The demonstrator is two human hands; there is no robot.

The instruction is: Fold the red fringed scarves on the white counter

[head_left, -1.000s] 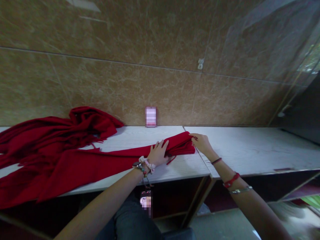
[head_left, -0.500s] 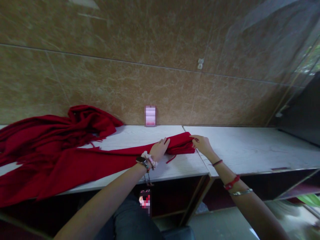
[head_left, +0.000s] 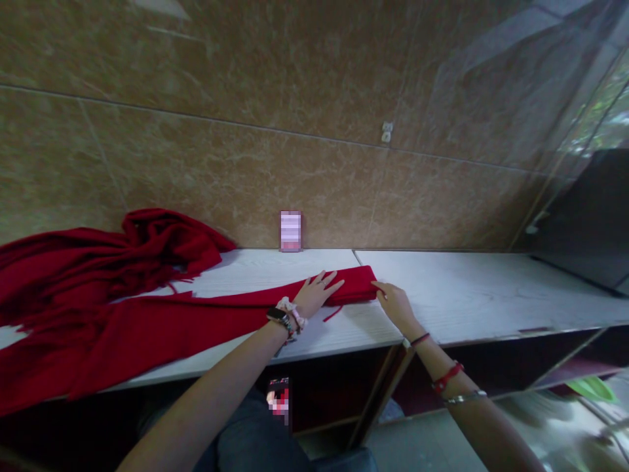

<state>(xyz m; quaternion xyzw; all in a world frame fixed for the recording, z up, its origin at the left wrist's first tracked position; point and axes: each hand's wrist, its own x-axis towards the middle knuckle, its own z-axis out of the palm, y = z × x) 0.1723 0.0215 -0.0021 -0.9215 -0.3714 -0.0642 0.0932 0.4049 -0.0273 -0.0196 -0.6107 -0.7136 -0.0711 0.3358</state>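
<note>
A long red scarf (head_left: pixel 171 331) lies along the white counter, its right end folded into a flat, layered bundle. My left hand (head_left: pixel 317 294) rests on the bundle with fingers spread, pressing flat on the cloth. At the bundle's right edge, my right hand (head_left: pixel 393 303) has its fingers closed on the folded end; the thumb is partly hidden. A thin red strand sticks out from under the bundle's front edge. To the left, a crumpled red fringed cloth (head_left: pixel 147 246) is heaped against the wall, overlapping the scarf's far end.
A small upright card or screen (head_left: pixel 291 233), blurred out, leans on the brown tiled wall. The white counter (head_left: pixel 466 288) extends right to a dark box-like object (head_left: pixel 584 216). Below the front edge are open shelves (head_left: pixel 334 387). A green item (head_left: pixel 592 388) is at lower right.
My right hand has slid a little down the bundle's right edge, and the layers there look flatter and more even. The left hand's fingers have spread wider. The view has shifted slightly.
</note>
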